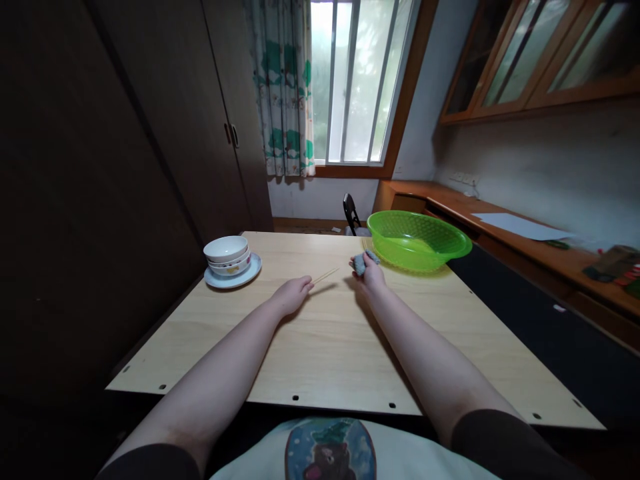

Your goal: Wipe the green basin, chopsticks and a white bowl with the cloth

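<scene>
My left hand [293, 295] is closed around the near end of thin, pale chopsticks [326, 275], which point to the right above the table; whether it is one or a pair is hard to tell. A small grey cloth [366, 263] is gripped in my right hand [373, 275], bunched between thumb and fingers, a short way from the chopstick tips. Just beyond that hand sits a green plastic basin [419, 241]. Thin pale sticks [365, 245] lie beside its left edge, partly hidden by the cloth.
Stacked white bowls [227, 252] stand on a plate [255, 267] at the table's far left. The wooden table [330, 347] has small holes along its near edge. Behind it is a folding chair [351, 210]; a brown desk [450, 200] runs along the right wall. Dark wardrobe doors [165, 100] border the left.
</scene>
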### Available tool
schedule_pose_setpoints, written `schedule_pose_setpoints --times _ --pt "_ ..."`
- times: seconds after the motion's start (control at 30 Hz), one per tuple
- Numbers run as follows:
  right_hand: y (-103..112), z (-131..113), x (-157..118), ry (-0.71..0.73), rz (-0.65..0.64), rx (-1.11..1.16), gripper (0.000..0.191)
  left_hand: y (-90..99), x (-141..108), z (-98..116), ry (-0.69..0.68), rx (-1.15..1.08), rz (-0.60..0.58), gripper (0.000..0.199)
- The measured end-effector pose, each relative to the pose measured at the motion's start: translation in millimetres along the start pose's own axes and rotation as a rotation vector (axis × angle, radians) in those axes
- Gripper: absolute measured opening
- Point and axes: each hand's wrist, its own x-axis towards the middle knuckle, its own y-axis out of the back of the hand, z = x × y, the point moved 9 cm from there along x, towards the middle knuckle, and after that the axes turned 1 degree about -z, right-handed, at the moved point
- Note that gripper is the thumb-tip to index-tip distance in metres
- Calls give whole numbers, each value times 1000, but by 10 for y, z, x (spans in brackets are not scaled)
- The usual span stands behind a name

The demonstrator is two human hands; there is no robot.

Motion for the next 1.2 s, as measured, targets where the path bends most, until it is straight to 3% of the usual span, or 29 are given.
schedule_pose_setpoints --times 0.1,0.2,0.33,0.43,0.6,0.77,0.9,1.0,1.2 --pt "132 -58 81 29 77 3 14 36 20 -87 8 -42 48 29" --pt "47 66 41 -12 30 -78 15 58 40 -140 3 -85 96 29" --pt "-336 338 -187 -70 -299 -357 21 57 51 -147 -5 -99 116 29" --pt "-565 444 -408 28 -540 -563 24 53 56 -139 -14 -110 123 29" --pt "-684 592 -615 158 -742 -958 26 59 60 -149 -31 -135 142 30" --pt "-650 513 -565 351 -697 -1334 33 67 52 -143 -29 -155 139 31" --pt "-560 375 -436 454 -577 -1451 33 64 49 -142 -11 -141 134 31" --pt "-476 277 -326 448 -488 -1340 34 58 50 -139 -7 -139 125 32" --pt "-386 81 -166 373 -390 -733 44 35 38 -111 10 -116 69 32"
